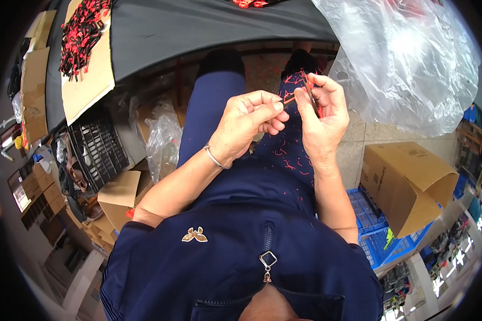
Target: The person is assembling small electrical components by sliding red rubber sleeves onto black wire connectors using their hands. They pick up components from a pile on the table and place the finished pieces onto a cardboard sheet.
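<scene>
My left hand [246,119] is closed in a pinch on a small black-and-red piece [289,99], which sticks out to the right from between thumb and fingertips. Opposite it, my right hand [326,120] grips a pair of small dark snips [311,95], its thumb on one side and its fingers bent round the other. The snips' tips point up and away from me, close beside the piece; whether they touch it I cannot tell. Both hands are held above my lap, where cut red thread bits [292,155] lie scattered over the dark blue trousers.
Across the dark-covered table [198,24], a cardboard sheet [91,96] bears a heap of black-and-red pieces [83,37]. Clear plastic sheeting [407,59] hangs at the far right. A cardboard box [404,184] rests on a blue crate [377,235]; a black crate [96,150] stands left.
</scene>
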`<state>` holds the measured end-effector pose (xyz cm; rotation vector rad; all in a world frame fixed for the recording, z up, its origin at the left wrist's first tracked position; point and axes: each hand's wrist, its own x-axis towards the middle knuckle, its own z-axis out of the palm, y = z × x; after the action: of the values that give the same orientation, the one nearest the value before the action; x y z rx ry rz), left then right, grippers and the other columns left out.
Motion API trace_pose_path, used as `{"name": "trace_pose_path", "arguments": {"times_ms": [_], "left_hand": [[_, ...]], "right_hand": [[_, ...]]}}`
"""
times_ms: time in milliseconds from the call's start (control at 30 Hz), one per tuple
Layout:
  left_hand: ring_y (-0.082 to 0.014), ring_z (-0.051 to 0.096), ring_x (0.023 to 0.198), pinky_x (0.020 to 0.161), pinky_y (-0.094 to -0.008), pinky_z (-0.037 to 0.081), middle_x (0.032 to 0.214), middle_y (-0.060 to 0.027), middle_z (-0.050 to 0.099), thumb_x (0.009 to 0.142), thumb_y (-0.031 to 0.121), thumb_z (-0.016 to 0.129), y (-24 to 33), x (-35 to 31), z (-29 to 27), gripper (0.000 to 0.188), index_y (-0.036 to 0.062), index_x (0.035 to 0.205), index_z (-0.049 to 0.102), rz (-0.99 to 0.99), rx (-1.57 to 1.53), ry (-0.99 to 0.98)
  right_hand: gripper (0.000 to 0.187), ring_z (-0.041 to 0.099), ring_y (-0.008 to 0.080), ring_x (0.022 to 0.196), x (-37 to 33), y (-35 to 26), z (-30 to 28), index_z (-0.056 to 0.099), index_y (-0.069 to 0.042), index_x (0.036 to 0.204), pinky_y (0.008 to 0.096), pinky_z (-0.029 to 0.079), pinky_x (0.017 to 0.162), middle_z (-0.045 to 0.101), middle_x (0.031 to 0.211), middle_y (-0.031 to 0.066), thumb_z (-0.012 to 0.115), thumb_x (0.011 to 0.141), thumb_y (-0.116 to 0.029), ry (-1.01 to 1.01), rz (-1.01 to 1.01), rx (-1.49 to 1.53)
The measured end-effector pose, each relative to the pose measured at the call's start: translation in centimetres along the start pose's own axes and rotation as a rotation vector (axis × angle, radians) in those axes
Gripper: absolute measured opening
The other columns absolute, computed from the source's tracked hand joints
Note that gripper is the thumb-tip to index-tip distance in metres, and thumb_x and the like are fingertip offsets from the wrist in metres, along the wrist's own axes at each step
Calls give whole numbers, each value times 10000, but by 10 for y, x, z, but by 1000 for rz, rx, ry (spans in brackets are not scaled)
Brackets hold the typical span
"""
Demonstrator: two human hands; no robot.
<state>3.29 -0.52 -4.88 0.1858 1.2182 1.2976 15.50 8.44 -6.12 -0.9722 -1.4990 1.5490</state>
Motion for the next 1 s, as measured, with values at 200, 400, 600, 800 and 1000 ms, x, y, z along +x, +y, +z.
{"name": "trace_pose_path", "arguments": {"times_ms": [200,400,600,800,1000], "left_hand": [[-87,597,651,615,-214,492,767,-63,653,870,113,598,8,1,1,121,4,916,626,14,21,58],[-64,593,622,590,-191,489,755,-58,661,858,74,607,11,1,8,115,-14,924,640,130,283,122],[-62,602,641,591,-189,498,760,-57,662,843,38,610,8,1,10,109,-24,928,639,236,325,105],[-60,582,607,582,-188,489,736,-50,651,845,63,598,17,2,5,104,-18,892,643,138,338,54],[-48,566,562,541,-179,463,709,-32,641,830,103,608,26,7,-1,90,22,832,648,-56,227,-29]], "right_hand": [[385,614,96,789,-4,-16,-9,536,-14,1087,219,491,699,646,857,62,738,759,-26,14,62,-96],[214,619,148,621,-17,-11,-22,622,-24,835,266,479,552,646,741,75,779,725,-121,-8,-169,-421],[236,596,188,587,-16,-6,-22,613,-59,792,299,462,514,623,672,48,788,696,-183,-20,-334,-701],[224,548,187,537,-10,-5,-24,613,-69,766,298,428,483,593,639,35,782,699,-199,-50,-527,-784],[232,501,188,505,-4,-4,-31,618,-76,764,298,402,460,572,630,20,789,680,-211,-106,-644,-867]]}}
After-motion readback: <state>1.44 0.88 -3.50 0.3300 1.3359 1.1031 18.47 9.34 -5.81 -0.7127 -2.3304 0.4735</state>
